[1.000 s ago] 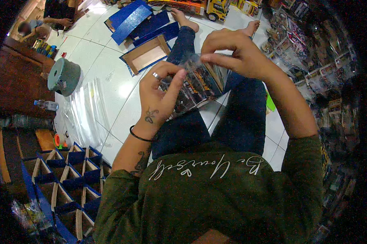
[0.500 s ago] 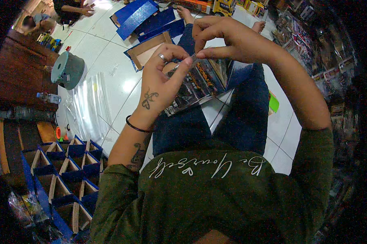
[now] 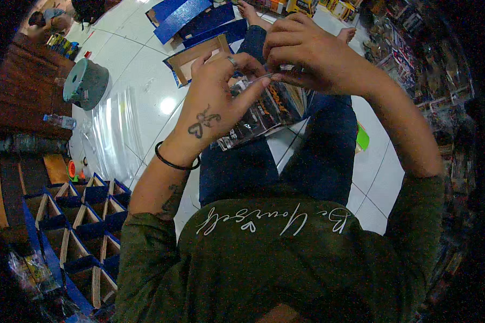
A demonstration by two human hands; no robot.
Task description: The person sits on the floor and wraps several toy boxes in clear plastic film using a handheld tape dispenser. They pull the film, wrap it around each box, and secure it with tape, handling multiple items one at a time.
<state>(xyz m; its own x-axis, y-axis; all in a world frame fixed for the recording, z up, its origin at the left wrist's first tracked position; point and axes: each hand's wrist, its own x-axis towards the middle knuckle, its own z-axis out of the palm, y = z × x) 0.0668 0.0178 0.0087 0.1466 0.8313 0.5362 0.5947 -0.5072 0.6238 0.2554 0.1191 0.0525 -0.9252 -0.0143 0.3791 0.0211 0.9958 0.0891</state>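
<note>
A dark printed package in glossy clear plastic (image 3: pixel 256 119) rests across my thighs, with orange and white print on its face. Thumb and fingers of my left hand (image 3: pixel 218 91) pinch the plastic's upper edge. My right hand (image 3: pixel 312 56) is curled just beside it, thumb and fingertips closed at that same edge. The two pinches nearly touch. My fingers cover part of the package's far side, and what exactly lies within the right fingertips is partly hidden.
Beyond my legs lie blue boxes and an open tray (image 3: pixel 196 58). To the left are a green stool (image 3: pixel 86 83), clear plastic sleeves (image 3: pixel 118 134), a water bottle (image 3: pixel 59 121) and a blue divided rack (image 3: pixel 81 242). Wrapped goods (image 3: pixel 404 59) line the right. Another person sits far left.
Both hands have shifted slightly right along the plastic edge. The right hand's raised fingers have curled in and its wrist has turned. The camera view has also shifted a little.
</note>
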